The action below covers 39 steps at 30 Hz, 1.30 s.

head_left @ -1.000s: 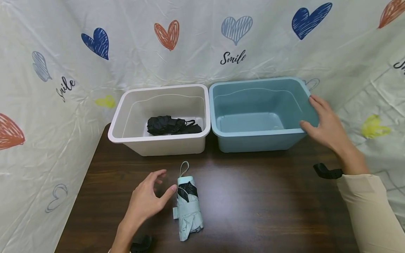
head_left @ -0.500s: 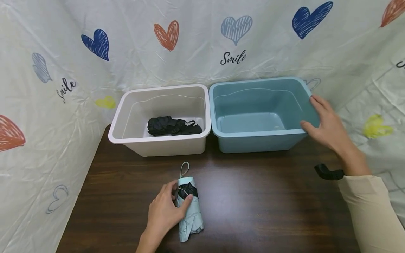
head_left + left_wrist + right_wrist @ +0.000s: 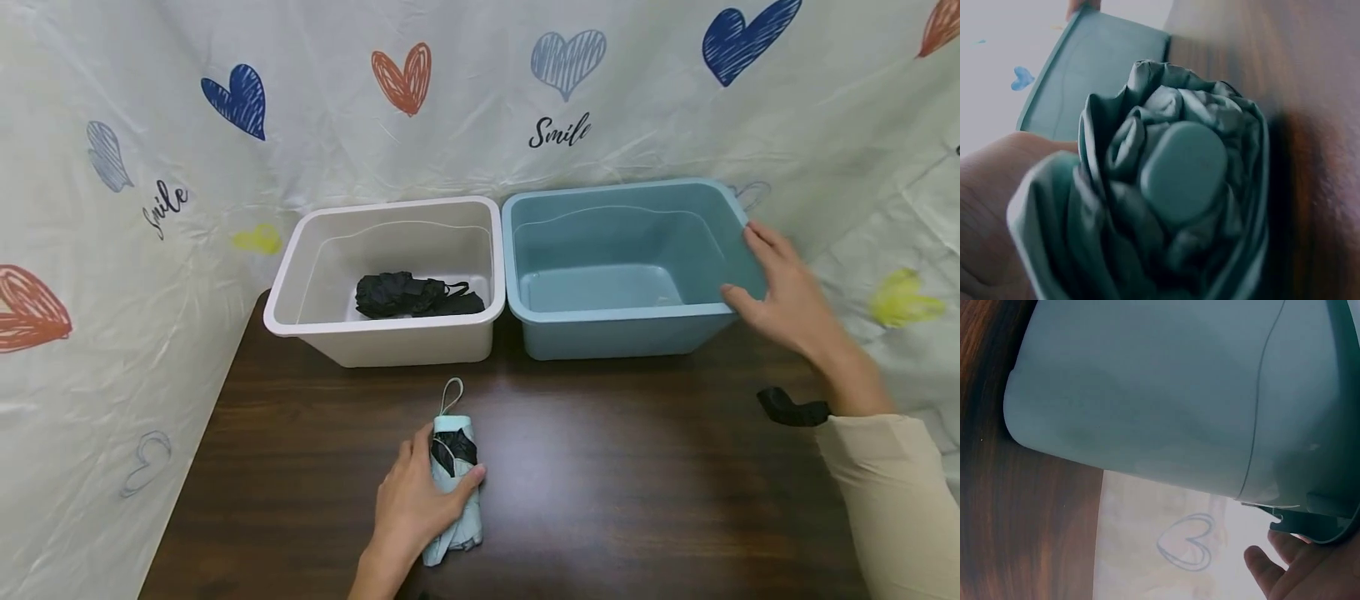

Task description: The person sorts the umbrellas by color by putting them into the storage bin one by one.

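Left hand (image 3: pixel 411 504) has moved in and grips the folded, crinkled pale-green umbrella (image 3: pixel 455 454) on the table (image 3: pixel 600 467); right hand (image 3: pixel 786 296) holds the blue bin (image 3: pixel 607 339), just beside a white bin (image 3: pixel 412 345) containing a black bundle (image 3: pixel 408 296).

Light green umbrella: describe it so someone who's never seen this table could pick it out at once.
On the dark wooden table, find the white bin and the blue bin side by side. Nearer the person, in front of them, the left hand grips the folded umbrella. Its light green cloth sets it apart from the black bundle inside the white bin.
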Motion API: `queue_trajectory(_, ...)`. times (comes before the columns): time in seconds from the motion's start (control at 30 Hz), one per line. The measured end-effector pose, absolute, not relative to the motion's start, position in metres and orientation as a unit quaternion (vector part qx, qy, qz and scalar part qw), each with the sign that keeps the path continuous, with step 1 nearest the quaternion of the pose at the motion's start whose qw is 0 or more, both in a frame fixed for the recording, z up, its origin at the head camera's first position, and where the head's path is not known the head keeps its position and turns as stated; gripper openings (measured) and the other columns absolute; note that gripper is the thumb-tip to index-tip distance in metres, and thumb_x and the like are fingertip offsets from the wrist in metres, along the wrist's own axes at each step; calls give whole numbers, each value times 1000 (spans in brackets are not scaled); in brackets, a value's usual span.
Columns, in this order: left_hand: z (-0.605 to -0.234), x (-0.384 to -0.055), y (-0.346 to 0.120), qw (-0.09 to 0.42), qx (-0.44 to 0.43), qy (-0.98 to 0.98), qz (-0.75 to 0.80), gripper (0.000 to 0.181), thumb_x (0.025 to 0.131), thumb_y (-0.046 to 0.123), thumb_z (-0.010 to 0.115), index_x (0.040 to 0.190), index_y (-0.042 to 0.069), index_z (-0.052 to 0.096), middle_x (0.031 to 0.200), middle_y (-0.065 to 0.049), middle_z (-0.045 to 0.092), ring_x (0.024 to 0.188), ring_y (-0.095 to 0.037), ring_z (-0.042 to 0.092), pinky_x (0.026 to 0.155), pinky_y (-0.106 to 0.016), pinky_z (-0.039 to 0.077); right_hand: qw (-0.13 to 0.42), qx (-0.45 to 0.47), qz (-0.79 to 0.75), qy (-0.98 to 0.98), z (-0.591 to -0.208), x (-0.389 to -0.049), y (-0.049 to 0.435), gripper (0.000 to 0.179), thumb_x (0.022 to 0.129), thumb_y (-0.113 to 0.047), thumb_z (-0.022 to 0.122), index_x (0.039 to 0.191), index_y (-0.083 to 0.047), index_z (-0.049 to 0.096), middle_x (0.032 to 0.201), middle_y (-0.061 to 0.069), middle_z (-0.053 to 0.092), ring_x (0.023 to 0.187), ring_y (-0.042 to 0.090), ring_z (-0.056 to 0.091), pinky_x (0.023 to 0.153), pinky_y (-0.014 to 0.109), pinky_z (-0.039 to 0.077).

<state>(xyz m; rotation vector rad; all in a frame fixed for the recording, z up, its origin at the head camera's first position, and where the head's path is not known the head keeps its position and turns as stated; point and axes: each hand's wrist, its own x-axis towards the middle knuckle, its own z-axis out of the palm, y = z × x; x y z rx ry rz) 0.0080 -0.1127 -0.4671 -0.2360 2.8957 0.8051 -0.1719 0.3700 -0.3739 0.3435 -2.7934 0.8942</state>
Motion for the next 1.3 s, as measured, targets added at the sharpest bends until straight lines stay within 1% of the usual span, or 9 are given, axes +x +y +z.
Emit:
queue_trajectory(0.1, -467, 6, -106, 65, -67, 960, 263, 106, 77, 76, 78, 155, 11, 48, 129, -17, 66, 100, -34, 70, 80, -54, 56, 90, 113, 299, -943, -372, -169, 375, 84, 99, -27, 58, 168, 1, 18, 176, 25, 16, 160, 54, 19, 126, 74, 17)
queue_trajectory(0.3, -467, 8, -97, 53, -64, 966, 246, 112, 73, 81, 78, 155, 11, 48, 119, -14, 66, 90, -26, 69, 72, -48, 55, 81, 107, 294, -946, -366, -165, 375, 84, 99, -27, 59, 168, -1, 19, 176, 25, 15, 158, 56, 19, 122, 78, 19)
queue_trajectory(0.4, -465, 10, -97, 41, -62, 971, 226, 113, 72, 79, 80, 155, 10, 47, 115, -14, 66, 91, -28, 69, 69, -48, 55, 79, 110, 300, -944, -368, -165, 374, 84, 99, -26, 59, 168, -1, 19, 176, 25, 16, 158, 57, 20, 122, 78, 19)
queue_trajectory(0.57, -458, 13, -94, 38, -43, 977, 203, 106, 72, 64, 89, 153, 9, 48, 115, -17, 64, 95, -32, 68, 65, -50, 55, 95, 108, 307, -941, -371, -166, 375, 84, 97, -25, 59, 167, 1, 21, 175, 25, 18, 157, 56, 21, 125, 74, 19)
queue_trajectory(0.73, -453, 14, -93, 38, -40, 978, 203, 98, 72, 55, 92, 152, 13, 52, 113, -16, 63, 89, -27, 65, 64, -47, 54, 102, 104, 307, -940, -370, -164, 374, 84, 95, -23, 59, 167, 1, 23, 175, 24, 20, 157, 55, 23, 126, 72, 20)
queue_trajectory(0.87, -451, 16, -95, 42, -38, 977, 203, 92, 73, 52, 92, 151, 18, 55, 106, -15, 63, 82, -22, 60, 60, -41, 49, 99, 103, 307, -941, -369, -163, 374, 84, 95, -24, 59, 167, 0, 23, 175, 24, 20, 157, 56, 23, 124, 75, 20)
queue_trajectory(1.0, -450, 17, -97, 47, -31, 978, 202, 91, 73, 48, 92, 150, 18, 56, 100, -13, 63, 75, -19, 56, 56, -37, 45, 94, 107, 302, -942, -369, -166, 372, 84, 96, -26, 59, 168, -2, 22, 176, 23, 19, 157, 56, 23, 121, 78, 21)
queue_trajectory(1.2, -449, 18, -100, 50, -19, 981, 188, 89, 74, 49, 90, 151, 18, 57, 106, -13, 67, 75, -20, 60, 56, -39, 47, 94, 111, 302, -942, -370, -168, 372, 83, 97, -24, 59, 168, -2, 22, 176, 23, 19, 158, 55, 22, 122, 78, 20)
queue_trajectory(1.3, -450, 20, -100, 36, -22, 983, 178, 89, 73, 50, 91, 150, 18, 58, 105, -13, 68, 71, -20, 61, 54, -39, 47, 93, 110, 300, -943, -369, -168, 371, 84, 97, -25, 59, 168, -3, 21, 176, 22, 19, 157, 55, 23, 121, 78, 21)
